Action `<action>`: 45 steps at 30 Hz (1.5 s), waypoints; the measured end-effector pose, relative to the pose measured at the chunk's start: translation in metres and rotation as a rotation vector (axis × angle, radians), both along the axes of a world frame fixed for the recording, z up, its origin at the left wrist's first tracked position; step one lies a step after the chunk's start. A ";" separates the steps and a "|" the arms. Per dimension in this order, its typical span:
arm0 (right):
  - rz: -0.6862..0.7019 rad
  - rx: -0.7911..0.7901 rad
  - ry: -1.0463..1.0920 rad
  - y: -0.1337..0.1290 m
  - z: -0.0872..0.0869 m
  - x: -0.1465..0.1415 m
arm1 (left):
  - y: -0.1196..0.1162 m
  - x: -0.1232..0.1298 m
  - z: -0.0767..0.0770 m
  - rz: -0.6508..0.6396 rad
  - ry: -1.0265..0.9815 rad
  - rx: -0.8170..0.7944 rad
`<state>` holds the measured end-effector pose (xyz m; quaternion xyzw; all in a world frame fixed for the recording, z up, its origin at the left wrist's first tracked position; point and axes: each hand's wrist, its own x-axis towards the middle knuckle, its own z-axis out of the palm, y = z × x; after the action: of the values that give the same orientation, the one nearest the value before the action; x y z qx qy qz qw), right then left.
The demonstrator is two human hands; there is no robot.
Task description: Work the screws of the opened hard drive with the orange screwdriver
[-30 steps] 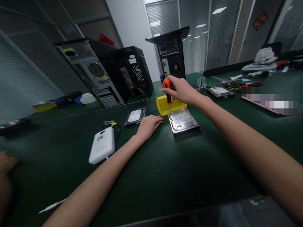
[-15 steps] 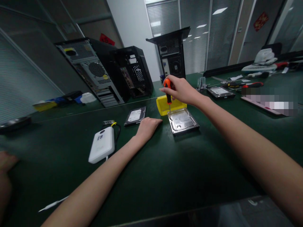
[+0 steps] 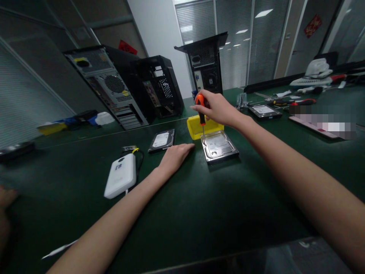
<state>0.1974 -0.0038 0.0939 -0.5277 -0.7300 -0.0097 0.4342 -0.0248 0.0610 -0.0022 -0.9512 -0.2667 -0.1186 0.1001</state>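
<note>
My right hand (image 3: 217,105) is closed around the orange and black handle of a screwdriver (image 3: 200,108). The screwdriver stands almost upright, its tip at the left side of a silver hard drive (image 3: 220,146) lying flat on the table. To the left of that drive my left hand (image 3: 176,156) rests on the green tabletop, fingers stretched toward the drive but apart from it. It holds nothing that I can see; some fingers are hidden. Behind the silver drive stands a yellow box or tray (image 3: 195,128). A second hard drive (image 3: 161,140) with a white label lies just beyond my left hand.
A white device (image 3: 121,175) with a cable lies left of my forearm, near a white pen-like stick (image 3: 59,249). Computer cases (image 3: 114,83) stand at the back. Another hard drive (image 3: 264,111) and pliers (image 3: 303,102) lie right. Another person's hand (image 3: 7,196) shows at the left edge.
The whole view has shifted slightly. My right hand still holds the screwdriver at the same spot on the drive, and my left hand stays on the table.
</note>
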 end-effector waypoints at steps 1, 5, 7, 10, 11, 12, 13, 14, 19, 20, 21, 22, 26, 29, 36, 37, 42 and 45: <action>-0.002 0.001 0.000 0.000 0.000 0.000 | 0.001 0.000 -0.002 -0.005 -0.016 0.005; -0.006 0.012 -0.002 0.000 0.000 0.000 | 0.003 0.001 -0.004 -0.029 -0.159 -0.033; -0.004 0.017 -0.001 0.000 0.000 0.001 | 0.001 0.004 -0.004 -0.013 -0.307 -0.116; -0.003 0.018 0.011 0.001 0.000 0.002 | -0.005 0.013 -0.004 0.015 -0.555 -0.322; -0.004 0.019 0.016 0.001 0.001 0.002 | -0.008 0.017 -0.004 0.005 -0.612 -0.386; -0.005 0.021 0.021 0.001 0.001 0.003 | -0.011 0.020 -0.005 -0.012 -0.645 -0.440; -0.006 0.025 0.024 0.001 0.001 0.003 | -0.014 0.023 -0.005 -0.032 -0.659 -0.476; -0.007 0.029 0.026 0.001 0.002 0.003 | -0.016 0.025 -0.005 -0.047 -0.657 -0.498; -0.007 0.028 0.021 0.000 0.003 0.002 | -0.020 0.029 -0.005 -0.035 -0.671 -0.512; -0.007 0.026 0.020 0.000 0.003 0.002 | -0.020 0.030 -0.005 -0.031 -0.674 -0.506; -0.008 0.025 0.021 0.000 0.003 0.002 | -0.021 0.030 -0.005 -0.031 -0.673 -0.499; -0.008 0.027 0.022 0.000 0.003 0.002 | -0.021 0.030 -0.004 -0.036 -0.668 -0.490; -0.004 0.043 0.030 0.001 0.003 0.004 | -0.023 0.033 -0.006 -0.081 -0.625 -0.444; 0.004 0.034 0.029 0.001 0.004 0.003 | -0.022 0.033 -0.009 -0.125 -0.575 -0.386; 0.005 0.024 0.018 0.002 0.002 0.001 | -0.023 0.034 -0.011 -0.188 -0.432 -0.186; 0.006 0.027 0.017 0.002 0.001 0.001 | -0.023 0.034 -0.011 -0.185 -0.413 -0.157; 0.012 0.027 0.022 0.001 0.002 0.001 | -0.021 0.033 -0.012 -0.154 -0.414 -0.173; 0.008 0.018 0.024 0.000 0.003 0.002 | -0.020 0.029 -0.010 -0.121 -0.424 -0.199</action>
<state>0.1992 -0.0041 0.0965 -0.5209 -0.7267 -0.0081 0.4477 0.0037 0.0406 -0.0123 -0.9245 -0.2346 -0.2945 -0.0597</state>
